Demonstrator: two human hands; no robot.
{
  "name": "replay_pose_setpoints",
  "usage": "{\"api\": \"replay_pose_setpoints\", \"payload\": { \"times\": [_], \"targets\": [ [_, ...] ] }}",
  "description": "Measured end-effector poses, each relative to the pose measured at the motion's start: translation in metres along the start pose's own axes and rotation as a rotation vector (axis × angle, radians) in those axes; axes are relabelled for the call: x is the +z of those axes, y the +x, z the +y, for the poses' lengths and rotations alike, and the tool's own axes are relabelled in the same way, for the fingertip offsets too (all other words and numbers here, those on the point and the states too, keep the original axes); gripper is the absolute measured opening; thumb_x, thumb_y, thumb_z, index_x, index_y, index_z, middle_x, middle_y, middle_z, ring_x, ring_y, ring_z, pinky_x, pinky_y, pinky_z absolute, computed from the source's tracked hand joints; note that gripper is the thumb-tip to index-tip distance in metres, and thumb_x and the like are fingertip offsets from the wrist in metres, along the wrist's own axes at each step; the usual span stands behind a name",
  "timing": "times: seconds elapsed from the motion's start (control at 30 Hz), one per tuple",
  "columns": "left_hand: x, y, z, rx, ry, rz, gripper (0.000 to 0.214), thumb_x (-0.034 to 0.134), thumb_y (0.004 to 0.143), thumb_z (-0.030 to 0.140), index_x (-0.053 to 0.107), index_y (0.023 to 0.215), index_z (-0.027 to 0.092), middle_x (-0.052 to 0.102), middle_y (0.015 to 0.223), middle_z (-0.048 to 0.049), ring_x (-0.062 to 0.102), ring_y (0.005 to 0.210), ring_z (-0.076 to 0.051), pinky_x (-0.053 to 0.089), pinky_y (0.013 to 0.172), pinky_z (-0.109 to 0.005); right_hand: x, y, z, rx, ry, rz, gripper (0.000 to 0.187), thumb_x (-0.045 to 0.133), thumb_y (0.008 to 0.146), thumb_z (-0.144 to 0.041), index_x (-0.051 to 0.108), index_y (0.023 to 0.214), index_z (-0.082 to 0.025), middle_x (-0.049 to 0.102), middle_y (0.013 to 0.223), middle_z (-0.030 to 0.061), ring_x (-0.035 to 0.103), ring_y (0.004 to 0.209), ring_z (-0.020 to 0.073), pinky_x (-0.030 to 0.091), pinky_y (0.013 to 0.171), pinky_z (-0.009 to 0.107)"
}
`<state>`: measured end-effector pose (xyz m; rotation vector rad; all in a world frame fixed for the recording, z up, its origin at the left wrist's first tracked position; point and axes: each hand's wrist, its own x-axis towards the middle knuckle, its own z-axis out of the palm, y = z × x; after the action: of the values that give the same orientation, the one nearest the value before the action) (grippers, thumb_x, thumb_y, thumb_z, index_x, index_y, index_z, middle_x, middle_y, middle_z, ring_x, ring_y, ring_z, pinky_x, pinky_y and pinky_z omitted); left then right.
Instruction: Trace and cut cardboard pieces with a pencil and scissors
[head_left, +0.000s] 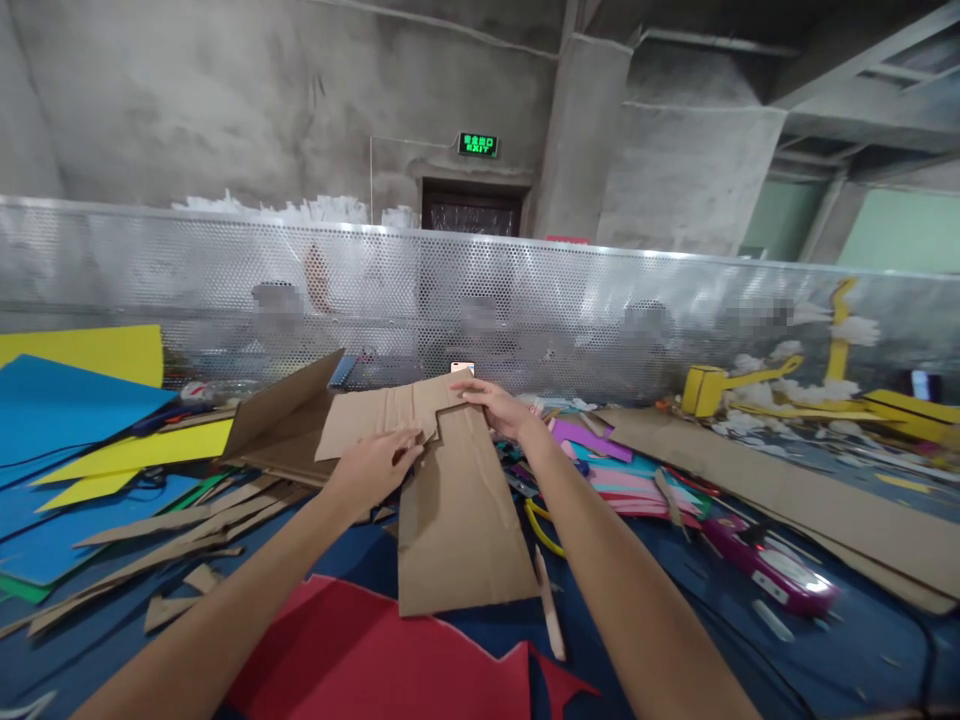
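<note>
A brown cardboard piece [461,520] slants up from the table in front of me, with a second, narrower cardboard strip [367,415] reaching out to the left at its top. Whether the two are one bent sheet or separate cannot be told. My left hand [379,465] grips near the notch where they meet, thumb and fingers curled together. At the upper right corner, my right hand [495,405] holds the cardboard, its fingers laid over the top edge. Red sheet material [390,650] with a jagged edge lies just below the cardboard.
Blue [67,410] and yellow sheets [165,450] lie left, beside cardboard offcuts [187,525]. A folded cardboard panel [277,410] stands behind them. Right are a wooden stick [550,605], yellow-handled scissors [541,528], a purple device [772,565] and long cardboard [772,480]. A perforated metal screen [360,270] closes the back.
</note>
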<state>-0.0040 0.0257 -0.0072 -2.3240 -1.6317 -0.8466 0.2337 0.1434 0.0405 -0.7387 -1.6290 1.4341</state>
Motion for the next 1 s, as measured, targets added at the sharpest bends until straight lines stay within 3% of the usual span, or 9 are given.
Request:
{"api": "replay_pose_setpoints", "payload": {
  "times": [0.1,0.2,0.4,0.73,1.0],
  "targets": [
    [-0.0026,-0.001,0.0021,-0.04,0.062,-0.085,0.046,0.039,0.096,0.049,0.055,0.137,0.033,0.076,0.094,-0.0086,0.07,0.085,-0.03,0.049,0.076,-0.037,0.0001,-0.0016,0.0002,0.014,0.007,0.002,0.032,0.072,0.072,-0.024,0.07,0.103,-0.023,0.069,0.089,0.001,0.062,0.076,0.0158,0.048,0.063,0.024],
    [-0.002,-0.0002,0.0017,-0.028,0.082,-0.103,0.047,0.034,0.099,0.043,0.05,0.142,0.033,0.076,0.102,-0.0109,0.071,0.086,-0.032,0.048,0.075,-0.037,0.0006,-0.0016,-0.0008,0.007,0.01,0.003,0.032,0.072,0.072,-0.024,0.07,0.104,-0.024,0.069,0.09,0.0008,0.062,0.076,0.0158,0.048,0.063,0.025],
    [-0.0003,0.0037,-0.0001,-0.087,0.02,-0.066,0.047,0.031,0.099,0.048,0.053,0.14,0.036,0.078,0.095,-0.0082,0.071,0.088,-0.029,0.047,0.074,-0.033,0.0028,0.0004,-0.0036,-0.04,0.013,-0.021,0.03,0.072,0.072,-0.024,0.071,0.102,-0.024,0.07,0.094,0.0013,0.063,0.082,0.0169,0.05,0.069,0.026],
    [0.0042,0.0054,-0.0005,-0.096,0.069,-0.016,0.047,0.034,0.098,0.052,0.06,0.133,0.034,0.075,0.11,-0.009,0.071,0.091,-0.029,0.048,0.078,-0.034,0.0056,-0.0013,-0.0068,-0.047,0.003,0.001,0.029,0.072,0.072,-0.023,0.072,0.101,-0.023,0.07,0.09,0.0012,0.063,0.078,0.0163,0.049,0.066,0.025],
    [0.0018,0.0022,0.0034,-0.09,-0.006,-0.023,0.05,0.032,0.098,0.047,0.046,0.144,0.034,0.076,0.094,-0.0102,0.071,0.084,-0.029,0.048,0.077,-0.036,-0.001,0.0005,-0.0071,-0.053,0.011,0.058,0.031,0.071,0.071,-0.022,0.071,0.102,-0.022,0.07,0.096,0.0027,0.063,0.083,0.0172,0.051,0.071,0.027]
  ]
}}
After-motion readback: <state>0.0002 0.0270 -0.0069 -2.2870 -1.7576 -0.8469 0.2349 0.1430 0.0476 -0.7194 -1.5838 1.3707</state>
